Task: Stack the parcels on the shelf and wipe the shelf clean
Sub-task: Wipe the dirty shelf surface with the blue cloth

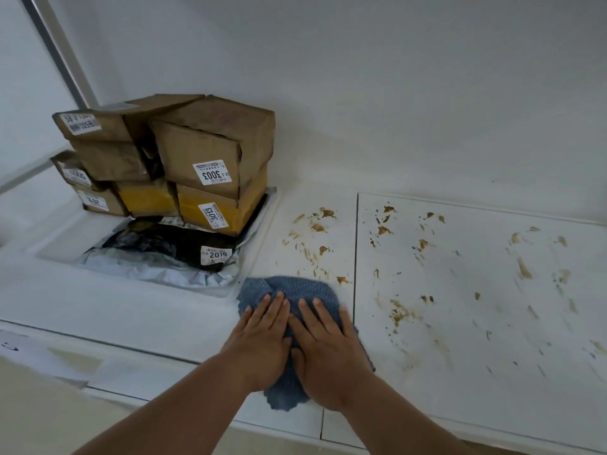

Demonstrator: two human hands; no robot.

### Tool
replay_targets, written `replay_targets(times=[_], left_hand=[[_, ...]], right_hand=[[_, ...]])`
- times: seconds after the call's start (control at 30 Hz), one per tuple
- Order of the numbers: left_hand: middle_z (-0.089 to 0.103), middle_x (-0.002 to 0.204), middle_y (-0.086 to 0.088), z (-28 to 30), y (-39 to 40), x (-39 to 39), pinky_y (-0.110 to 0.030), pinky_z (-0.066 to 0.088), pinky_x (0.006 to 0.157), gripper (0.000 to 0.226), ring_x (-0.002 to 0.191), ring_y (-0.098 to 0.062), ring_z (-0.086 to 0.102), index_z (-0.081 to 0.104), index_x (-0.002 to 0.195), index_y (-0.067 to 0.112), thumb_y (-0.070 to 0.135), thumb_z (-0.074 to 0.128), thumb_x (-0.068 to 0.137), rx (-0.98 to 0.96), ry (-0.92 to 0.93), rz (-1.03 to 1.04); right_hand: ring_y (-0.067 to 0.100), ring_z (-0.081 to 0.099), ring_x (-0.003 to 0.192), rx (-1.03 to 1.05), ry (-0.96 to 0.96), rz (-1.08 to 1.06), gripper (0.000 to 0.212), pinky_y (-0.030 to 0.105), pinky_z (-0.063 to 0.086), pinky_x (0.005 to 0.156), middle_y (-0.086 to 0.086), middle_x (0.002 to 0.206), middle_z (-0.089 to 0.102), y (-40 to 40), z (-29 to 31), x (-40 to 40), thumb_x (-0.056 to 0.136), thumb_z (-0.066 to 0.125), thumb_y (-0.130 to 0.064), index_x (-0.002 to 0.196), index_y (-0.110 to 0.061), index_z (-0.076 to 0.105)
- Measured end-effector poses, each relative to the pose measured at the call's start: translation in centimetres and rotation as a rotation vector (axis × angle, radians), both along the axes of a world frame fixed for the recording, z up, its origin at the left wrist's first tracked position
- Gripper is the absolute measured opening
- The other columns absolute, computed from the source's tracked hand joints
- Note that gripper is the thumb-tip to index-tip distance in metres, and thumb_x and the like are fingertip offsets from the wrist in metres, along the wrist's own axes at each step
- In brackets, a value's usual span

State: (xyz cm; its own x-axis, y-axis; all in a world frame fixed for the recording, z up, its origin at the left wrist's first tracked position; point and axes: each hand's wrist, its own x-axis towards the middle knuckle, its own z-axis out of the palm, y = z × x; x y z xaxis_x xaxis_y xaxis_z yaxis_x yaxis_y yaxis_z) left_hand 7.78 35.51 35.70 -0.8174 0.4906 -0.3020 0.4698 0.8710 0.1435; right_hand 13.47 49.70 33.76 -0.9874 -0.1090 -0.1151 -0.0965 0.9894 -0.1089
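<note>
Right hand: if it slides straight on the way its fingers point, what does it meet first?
Probably the brown smears beyond the cloth under the right hand; the parcels lie further left.

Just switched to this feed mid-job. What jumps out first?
Brown smears spatter the white shelf across its middle and right. Near the front edge, the left hand and right hand press flat, side by side, on a blue cloth just left of the mess. At the left, cardboard parcels sit stacked on a black mailer bag.
</note>
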Motion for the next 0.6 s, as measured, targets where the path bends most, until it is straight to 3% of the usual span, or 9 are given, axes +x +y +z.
replay_targets(times=[0.13,0.23,0.3,0.53,0.6], left_hand=[[-0.029,0.155,0.003,-0.5,1.8,-2.6,-0.036,-0.011,0.119,0.063,0.142,-0.012,-0.026,-0.02,0.148,0.017,0.038,0.015,0.1,0.036,-0.003,0.045],[-0.029,0.155,0.002,-0.9,3.3,-5.7,-0.036,-0.012,0.119,0.065,0.142,-0.013,-0.026,-0.021,0.148,0.017,0.039,0.016,0.099,0.041,0.005,0.066],[-0.029,0.155,0.002,-0.9,4.3,-7.6,-0.036,-0.011,0.119,0.065,0.143,-0.013,-0.025,-0.02,0.148,0.016,0.039,0.016,0.099,0.033,-0.001,0.066],[-0.026,0.156,0.002,0.6,4.6,-8.3,-0.036,-0.007,0.12,0.065,0.144,-0.013,-0.021,-0.017,0.149,0.016,0.039,0.019,0.1,-0.016,-0.079,0.03],[-0.025,0.156,0.002,0.9,3.4,-6.2,-0.034,-0.004,0.12,0.066,0.144,-0.012,-0.02,-0.016,0.149,0.017,0.037,0.023,0.1,-0.01,-0.082,0.006]], right_hand=[[0.024,0.044,0.139,0.015,0.027,-0.021,0.056,0.052,0.016,0.109,-0.002,0.149,0.049,1.2,-0.3,-3.2,0.092,0.038,-0.046,0.143,-0.027,0.052],[0.02,0.0,0.153,-0.002,0.026,0.002,0.07,0.046,-0.01,0.117,-0.007,0.165,0.006,2.5,0.2,-6.2,0.091,0.007,-0.05,0.157,-0.031,0.017],[0.015,-0.017,0.151,0.0,0.02,0.003,0.08,0.044,-0.019,0.118,-0.01,0.164,-0.012,3.3,0.4,-7.9,0.081,-0.009,-0.052,0.158,-0.032,0.0],[0.015,-0.019,0.15,-0.005,-0.026,-0.026,0.087,0.041,-0.017,0.12,-0.004,0.164,-0.017,2.7,0.7,-8.4,0.075,-0.016,-0.051,0.157,-0.023,-0.007],[0.02,0.005,0.153,0.014,-0.022,-0.013,0.078,0.039,-0.003,0.122,0.002,0.165,0.006,1.6,0.3,-5.8,0.087,0.005,-0.048,0.157,-0.016,0.016]])
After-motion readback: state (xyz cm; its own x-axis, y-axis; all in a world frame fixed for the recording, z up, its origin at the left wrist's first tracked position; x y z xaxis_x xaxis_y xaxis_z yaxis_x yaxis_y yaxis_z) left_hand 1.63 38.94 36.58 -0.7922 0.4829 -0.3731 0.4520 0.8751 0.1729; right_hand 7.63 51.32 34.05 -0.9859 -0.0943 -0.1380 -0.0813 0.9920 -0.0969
